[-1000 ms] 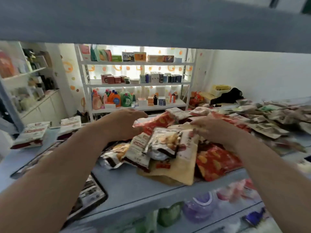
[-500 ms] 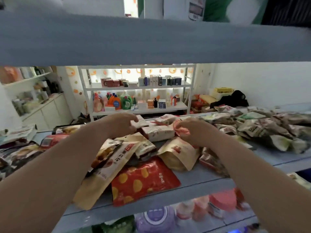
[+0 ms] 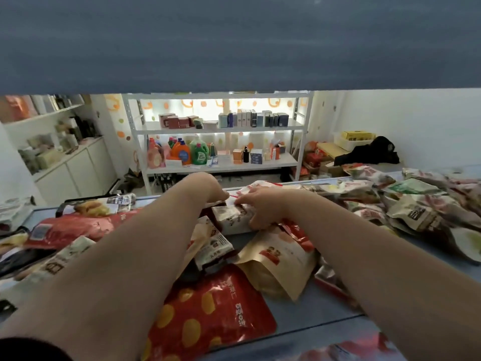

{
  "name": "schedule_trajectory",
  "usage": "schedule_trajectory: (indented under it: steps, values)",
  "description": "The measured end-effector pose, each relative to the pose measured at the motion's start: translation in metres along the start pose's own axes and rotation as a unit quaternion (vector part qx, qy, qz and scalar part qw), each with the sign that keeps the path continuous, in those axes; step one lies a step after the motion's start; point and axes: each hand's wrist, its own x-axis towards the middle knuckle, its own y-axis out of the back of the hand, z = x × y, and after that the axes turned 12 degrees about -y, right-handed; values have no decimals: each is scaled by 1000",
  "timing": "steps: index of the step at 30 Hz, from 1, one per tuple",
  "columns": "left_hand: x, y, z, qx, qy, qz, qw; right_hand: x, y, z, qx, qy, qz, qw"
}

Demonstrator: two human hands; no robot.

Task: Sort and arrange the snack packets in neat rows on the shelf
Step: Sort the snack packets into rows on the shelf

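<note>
Blue shelf (image 3: pixel 309 311) strewn with loose snack packets (image 3: pixel 281 259), a white rack (image 3: pixel 221 130) of goods behind
Right hand (image 3: pixel 263 207) curls round a white packet (image 3: pixel 229 222) mid-shelf atop the heap; left hand (image 3: pixel 208 188) just beside its far end, fingers bent, hold unclear

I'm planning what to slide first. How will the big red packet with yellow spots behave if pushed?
The red packet looks flat and glossy, so it probably slides easily on the shelf. Its film is wrinkled, so it likely flops when lifted. It lies at the front edge; a pull forward might drop it.
</note>
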Motion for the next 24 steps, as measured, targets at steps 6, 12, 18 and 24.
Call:
schedule_trajectory:
  steps: [6, 12, 18, 24]
  values:
    - [1, 2, 13, -247, 86, 46, 964, 5, -2, 17, 90, 59, 51, 993]
    - [-40, 19, -4, -416, 93, 212, 879, -5, 14, 35, 201, 115, 122, 965]
    - [-116, 18, -42, -391, 128, 334, 848, -10, 22, -20, 458, 85, 2, 885]
    - [-207, 7, -103, -326, 172, 357, 859, -33, 29, -106, 553, 110, -108, 819]
